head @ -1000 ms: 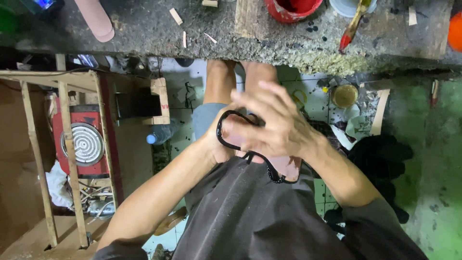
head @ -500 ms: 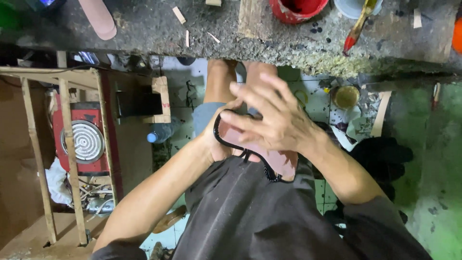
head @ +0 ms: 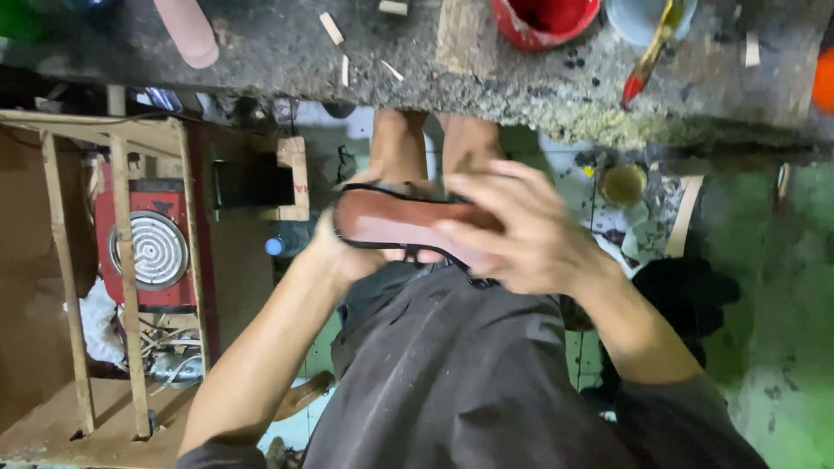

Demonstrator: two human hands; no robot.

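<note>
The worktop is rough grey stone, all pitted and stained, sitting just past the hands. Straight beyond them there's a red bowl, with a pale blue-grey tub next to it off to the right, and a red-tipped brush leaning out of that tub onto the stone. Off to the left are a few small wood chips and a rounded pinkish wooden piece. Dark specks sit near the bowl.

Dim, green-tinted light, deep shadow under the workbench, and motion blur smears the right hand.
</note>
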